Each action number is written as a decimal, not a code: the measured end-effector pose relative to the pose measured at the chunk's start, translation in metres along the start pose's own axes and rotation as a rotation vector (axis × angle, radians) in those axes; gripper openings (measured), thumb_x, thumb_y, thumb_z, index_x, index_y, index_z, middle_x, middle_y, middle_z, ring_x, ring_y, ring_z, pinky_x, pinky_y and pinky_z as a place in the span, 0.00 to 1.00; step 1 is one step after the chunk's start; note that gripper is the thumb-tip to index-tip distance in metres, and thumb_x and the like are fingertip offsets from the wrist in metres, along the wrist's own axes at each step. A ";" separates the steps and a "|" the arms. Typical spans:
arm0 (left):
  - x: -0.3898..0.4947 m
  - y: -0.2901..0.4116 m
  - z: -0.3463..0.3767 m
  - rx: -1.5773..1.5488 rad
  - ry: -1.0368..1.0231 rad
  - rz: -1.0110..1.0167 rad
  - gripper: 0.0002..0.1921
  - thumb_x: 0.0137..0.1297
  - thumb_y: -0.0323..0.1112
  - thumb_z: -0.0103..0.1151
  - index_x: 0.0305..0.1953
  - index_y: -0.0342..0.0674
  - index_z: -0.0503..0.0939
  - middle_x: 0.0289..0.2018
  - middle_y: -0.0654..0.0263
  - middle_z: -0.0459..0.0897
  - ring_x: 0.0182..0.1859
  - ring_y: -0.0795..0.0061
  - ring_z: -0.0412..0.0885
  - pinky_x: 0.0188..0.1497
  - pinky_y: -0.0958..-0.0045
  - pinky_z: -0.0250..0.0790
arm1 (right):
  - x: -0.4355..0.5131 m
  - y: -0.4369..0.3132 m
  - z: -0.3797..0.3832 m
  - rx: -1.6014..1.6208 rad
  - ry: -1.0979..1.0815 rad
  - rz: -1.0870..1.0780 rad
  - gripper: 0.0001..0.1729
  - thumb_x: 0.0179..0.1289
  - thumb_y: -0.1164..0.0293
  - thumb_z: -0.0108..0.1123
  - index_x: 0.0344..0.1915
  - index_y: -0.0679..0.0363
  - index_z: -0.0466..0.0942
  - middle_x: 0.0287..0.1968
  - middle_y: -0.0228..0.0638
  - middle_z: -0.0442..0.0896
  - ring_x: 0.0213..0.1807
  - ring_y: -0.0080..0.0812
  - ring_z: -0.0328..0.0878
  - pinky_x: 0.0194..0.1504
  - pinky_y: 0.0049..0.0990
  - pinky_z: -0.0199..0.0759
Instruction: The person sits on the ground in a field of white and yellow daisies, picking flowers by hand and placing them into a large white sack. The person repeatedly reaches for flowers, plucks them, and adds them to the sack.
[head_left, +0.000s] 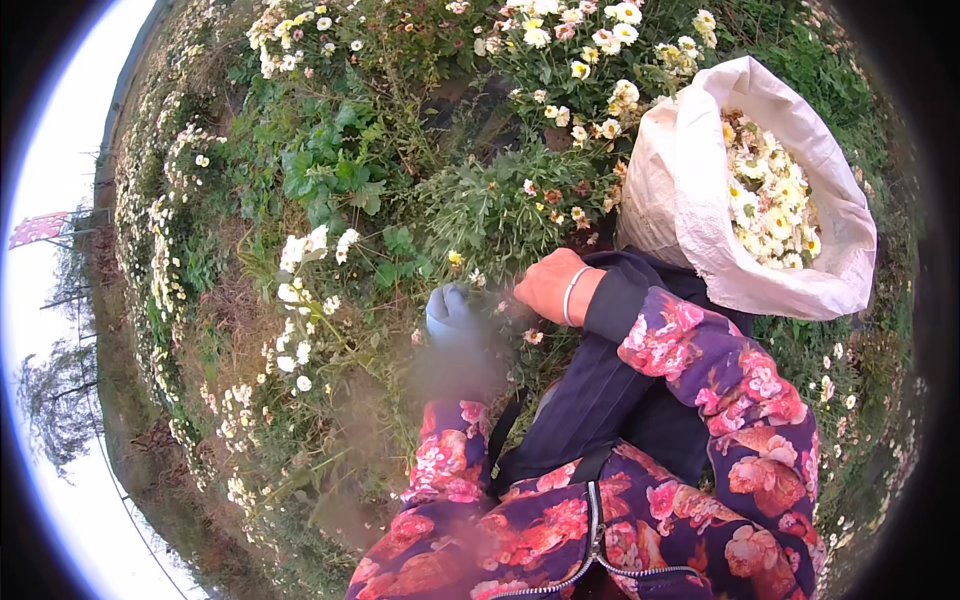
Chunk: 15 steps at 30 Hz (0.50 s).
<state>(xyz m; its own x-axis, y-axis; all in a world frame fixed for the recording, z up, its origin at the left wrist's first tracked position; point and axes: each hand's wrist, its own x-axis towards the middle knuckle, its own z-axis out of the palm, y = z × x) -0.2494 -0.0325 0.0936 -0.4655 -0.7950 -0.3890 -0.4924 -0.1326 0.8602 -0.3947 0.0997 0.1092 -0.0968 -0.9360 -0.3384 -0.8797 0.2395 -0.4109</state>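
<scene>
My left hand (450, 315), in a pale blue glove, is low among the chrysanthemum plants at the centre; a blurred patch covers its wrist, and its fingers look curled. To its right, my bare right hand (551, 285), with a white bangle at the wrist, has its fingers bent down towards the stems. What either hand holds, if anything, cannot be made out. A small yellow flower (454, 259) shows just above the gloved hand. Beyond my right hand stands a white woven sack (660, 187), its mouth wide, with many picked white and yellow flower heads (776, 202) inside.
White chrysanthemums (300, 251) grow left of my hands, and more flowering clumps (607, 30) rise at the top. Broad green leaves (330, 172) stand between them. My dark-trousered leg (592, 397) is bent beside the sack. Flower rows run along the far left.
</scene>
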 end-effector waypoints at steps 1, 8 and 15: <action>0.019 -0.015 -0.009 0.024 -0.071 -0.055 0.12 0.76 0.36 0.51 0.46 0.34 0.81 0.37 0.68 0.83 0.38 0.78 0.76 0.43 0.73 0.70 | 0.021 0.014 0.008 -0.017 -0.101 0.038 0.17 0.63 0.72 0.60 0.52 0.54 0.81 0.40 0.42 0.88 0.44 0.48 0.88 0.44 0.44 0.81; 0.099 -0.097 -0.015 0.153 -0.125 0.110 0.15 0.70 0.27 0.59 0.56 0.32 0.78 0.44 0.66 0.85 0.46 0.76 0.80 0.52 0.72 0.75 | 0.114 0.113 -0.001 0.050 0.466 0.173 0.21 0.65 0.73 0.58 0.58 0.58 0.74 0.53 0.43 0.82 0.56 0.49 0.83 0.53 0.48 0.79; 0.087 -0.047 0.001 0.112 -0.003 0.158 0.11 0.70 0.33 0.61 0.48 0.35 0.81 0.32 0.69 0.81 0.34 0.81 0.76 0.37 0.73 0.71 | 0.131 0.132 -0.008 0.197 0.563 0.136 0.16 0.62 0.74 0.61 0.50 0.56 0.78 0.48 0.42 0.83 0.52 0.52 0.83 0.52 0.50 0.79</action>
<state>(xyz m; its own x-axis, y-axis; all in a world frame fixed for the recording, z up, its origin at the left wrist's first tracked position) -0.2679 -0.0946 0.0192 -0.5459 -0.7987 -0.2532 -0.4918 0.0608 0.8686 -0.5269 0.0068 0.0176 -0.4806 -0.8734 0.0791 -0.7449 0.3589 -0.5624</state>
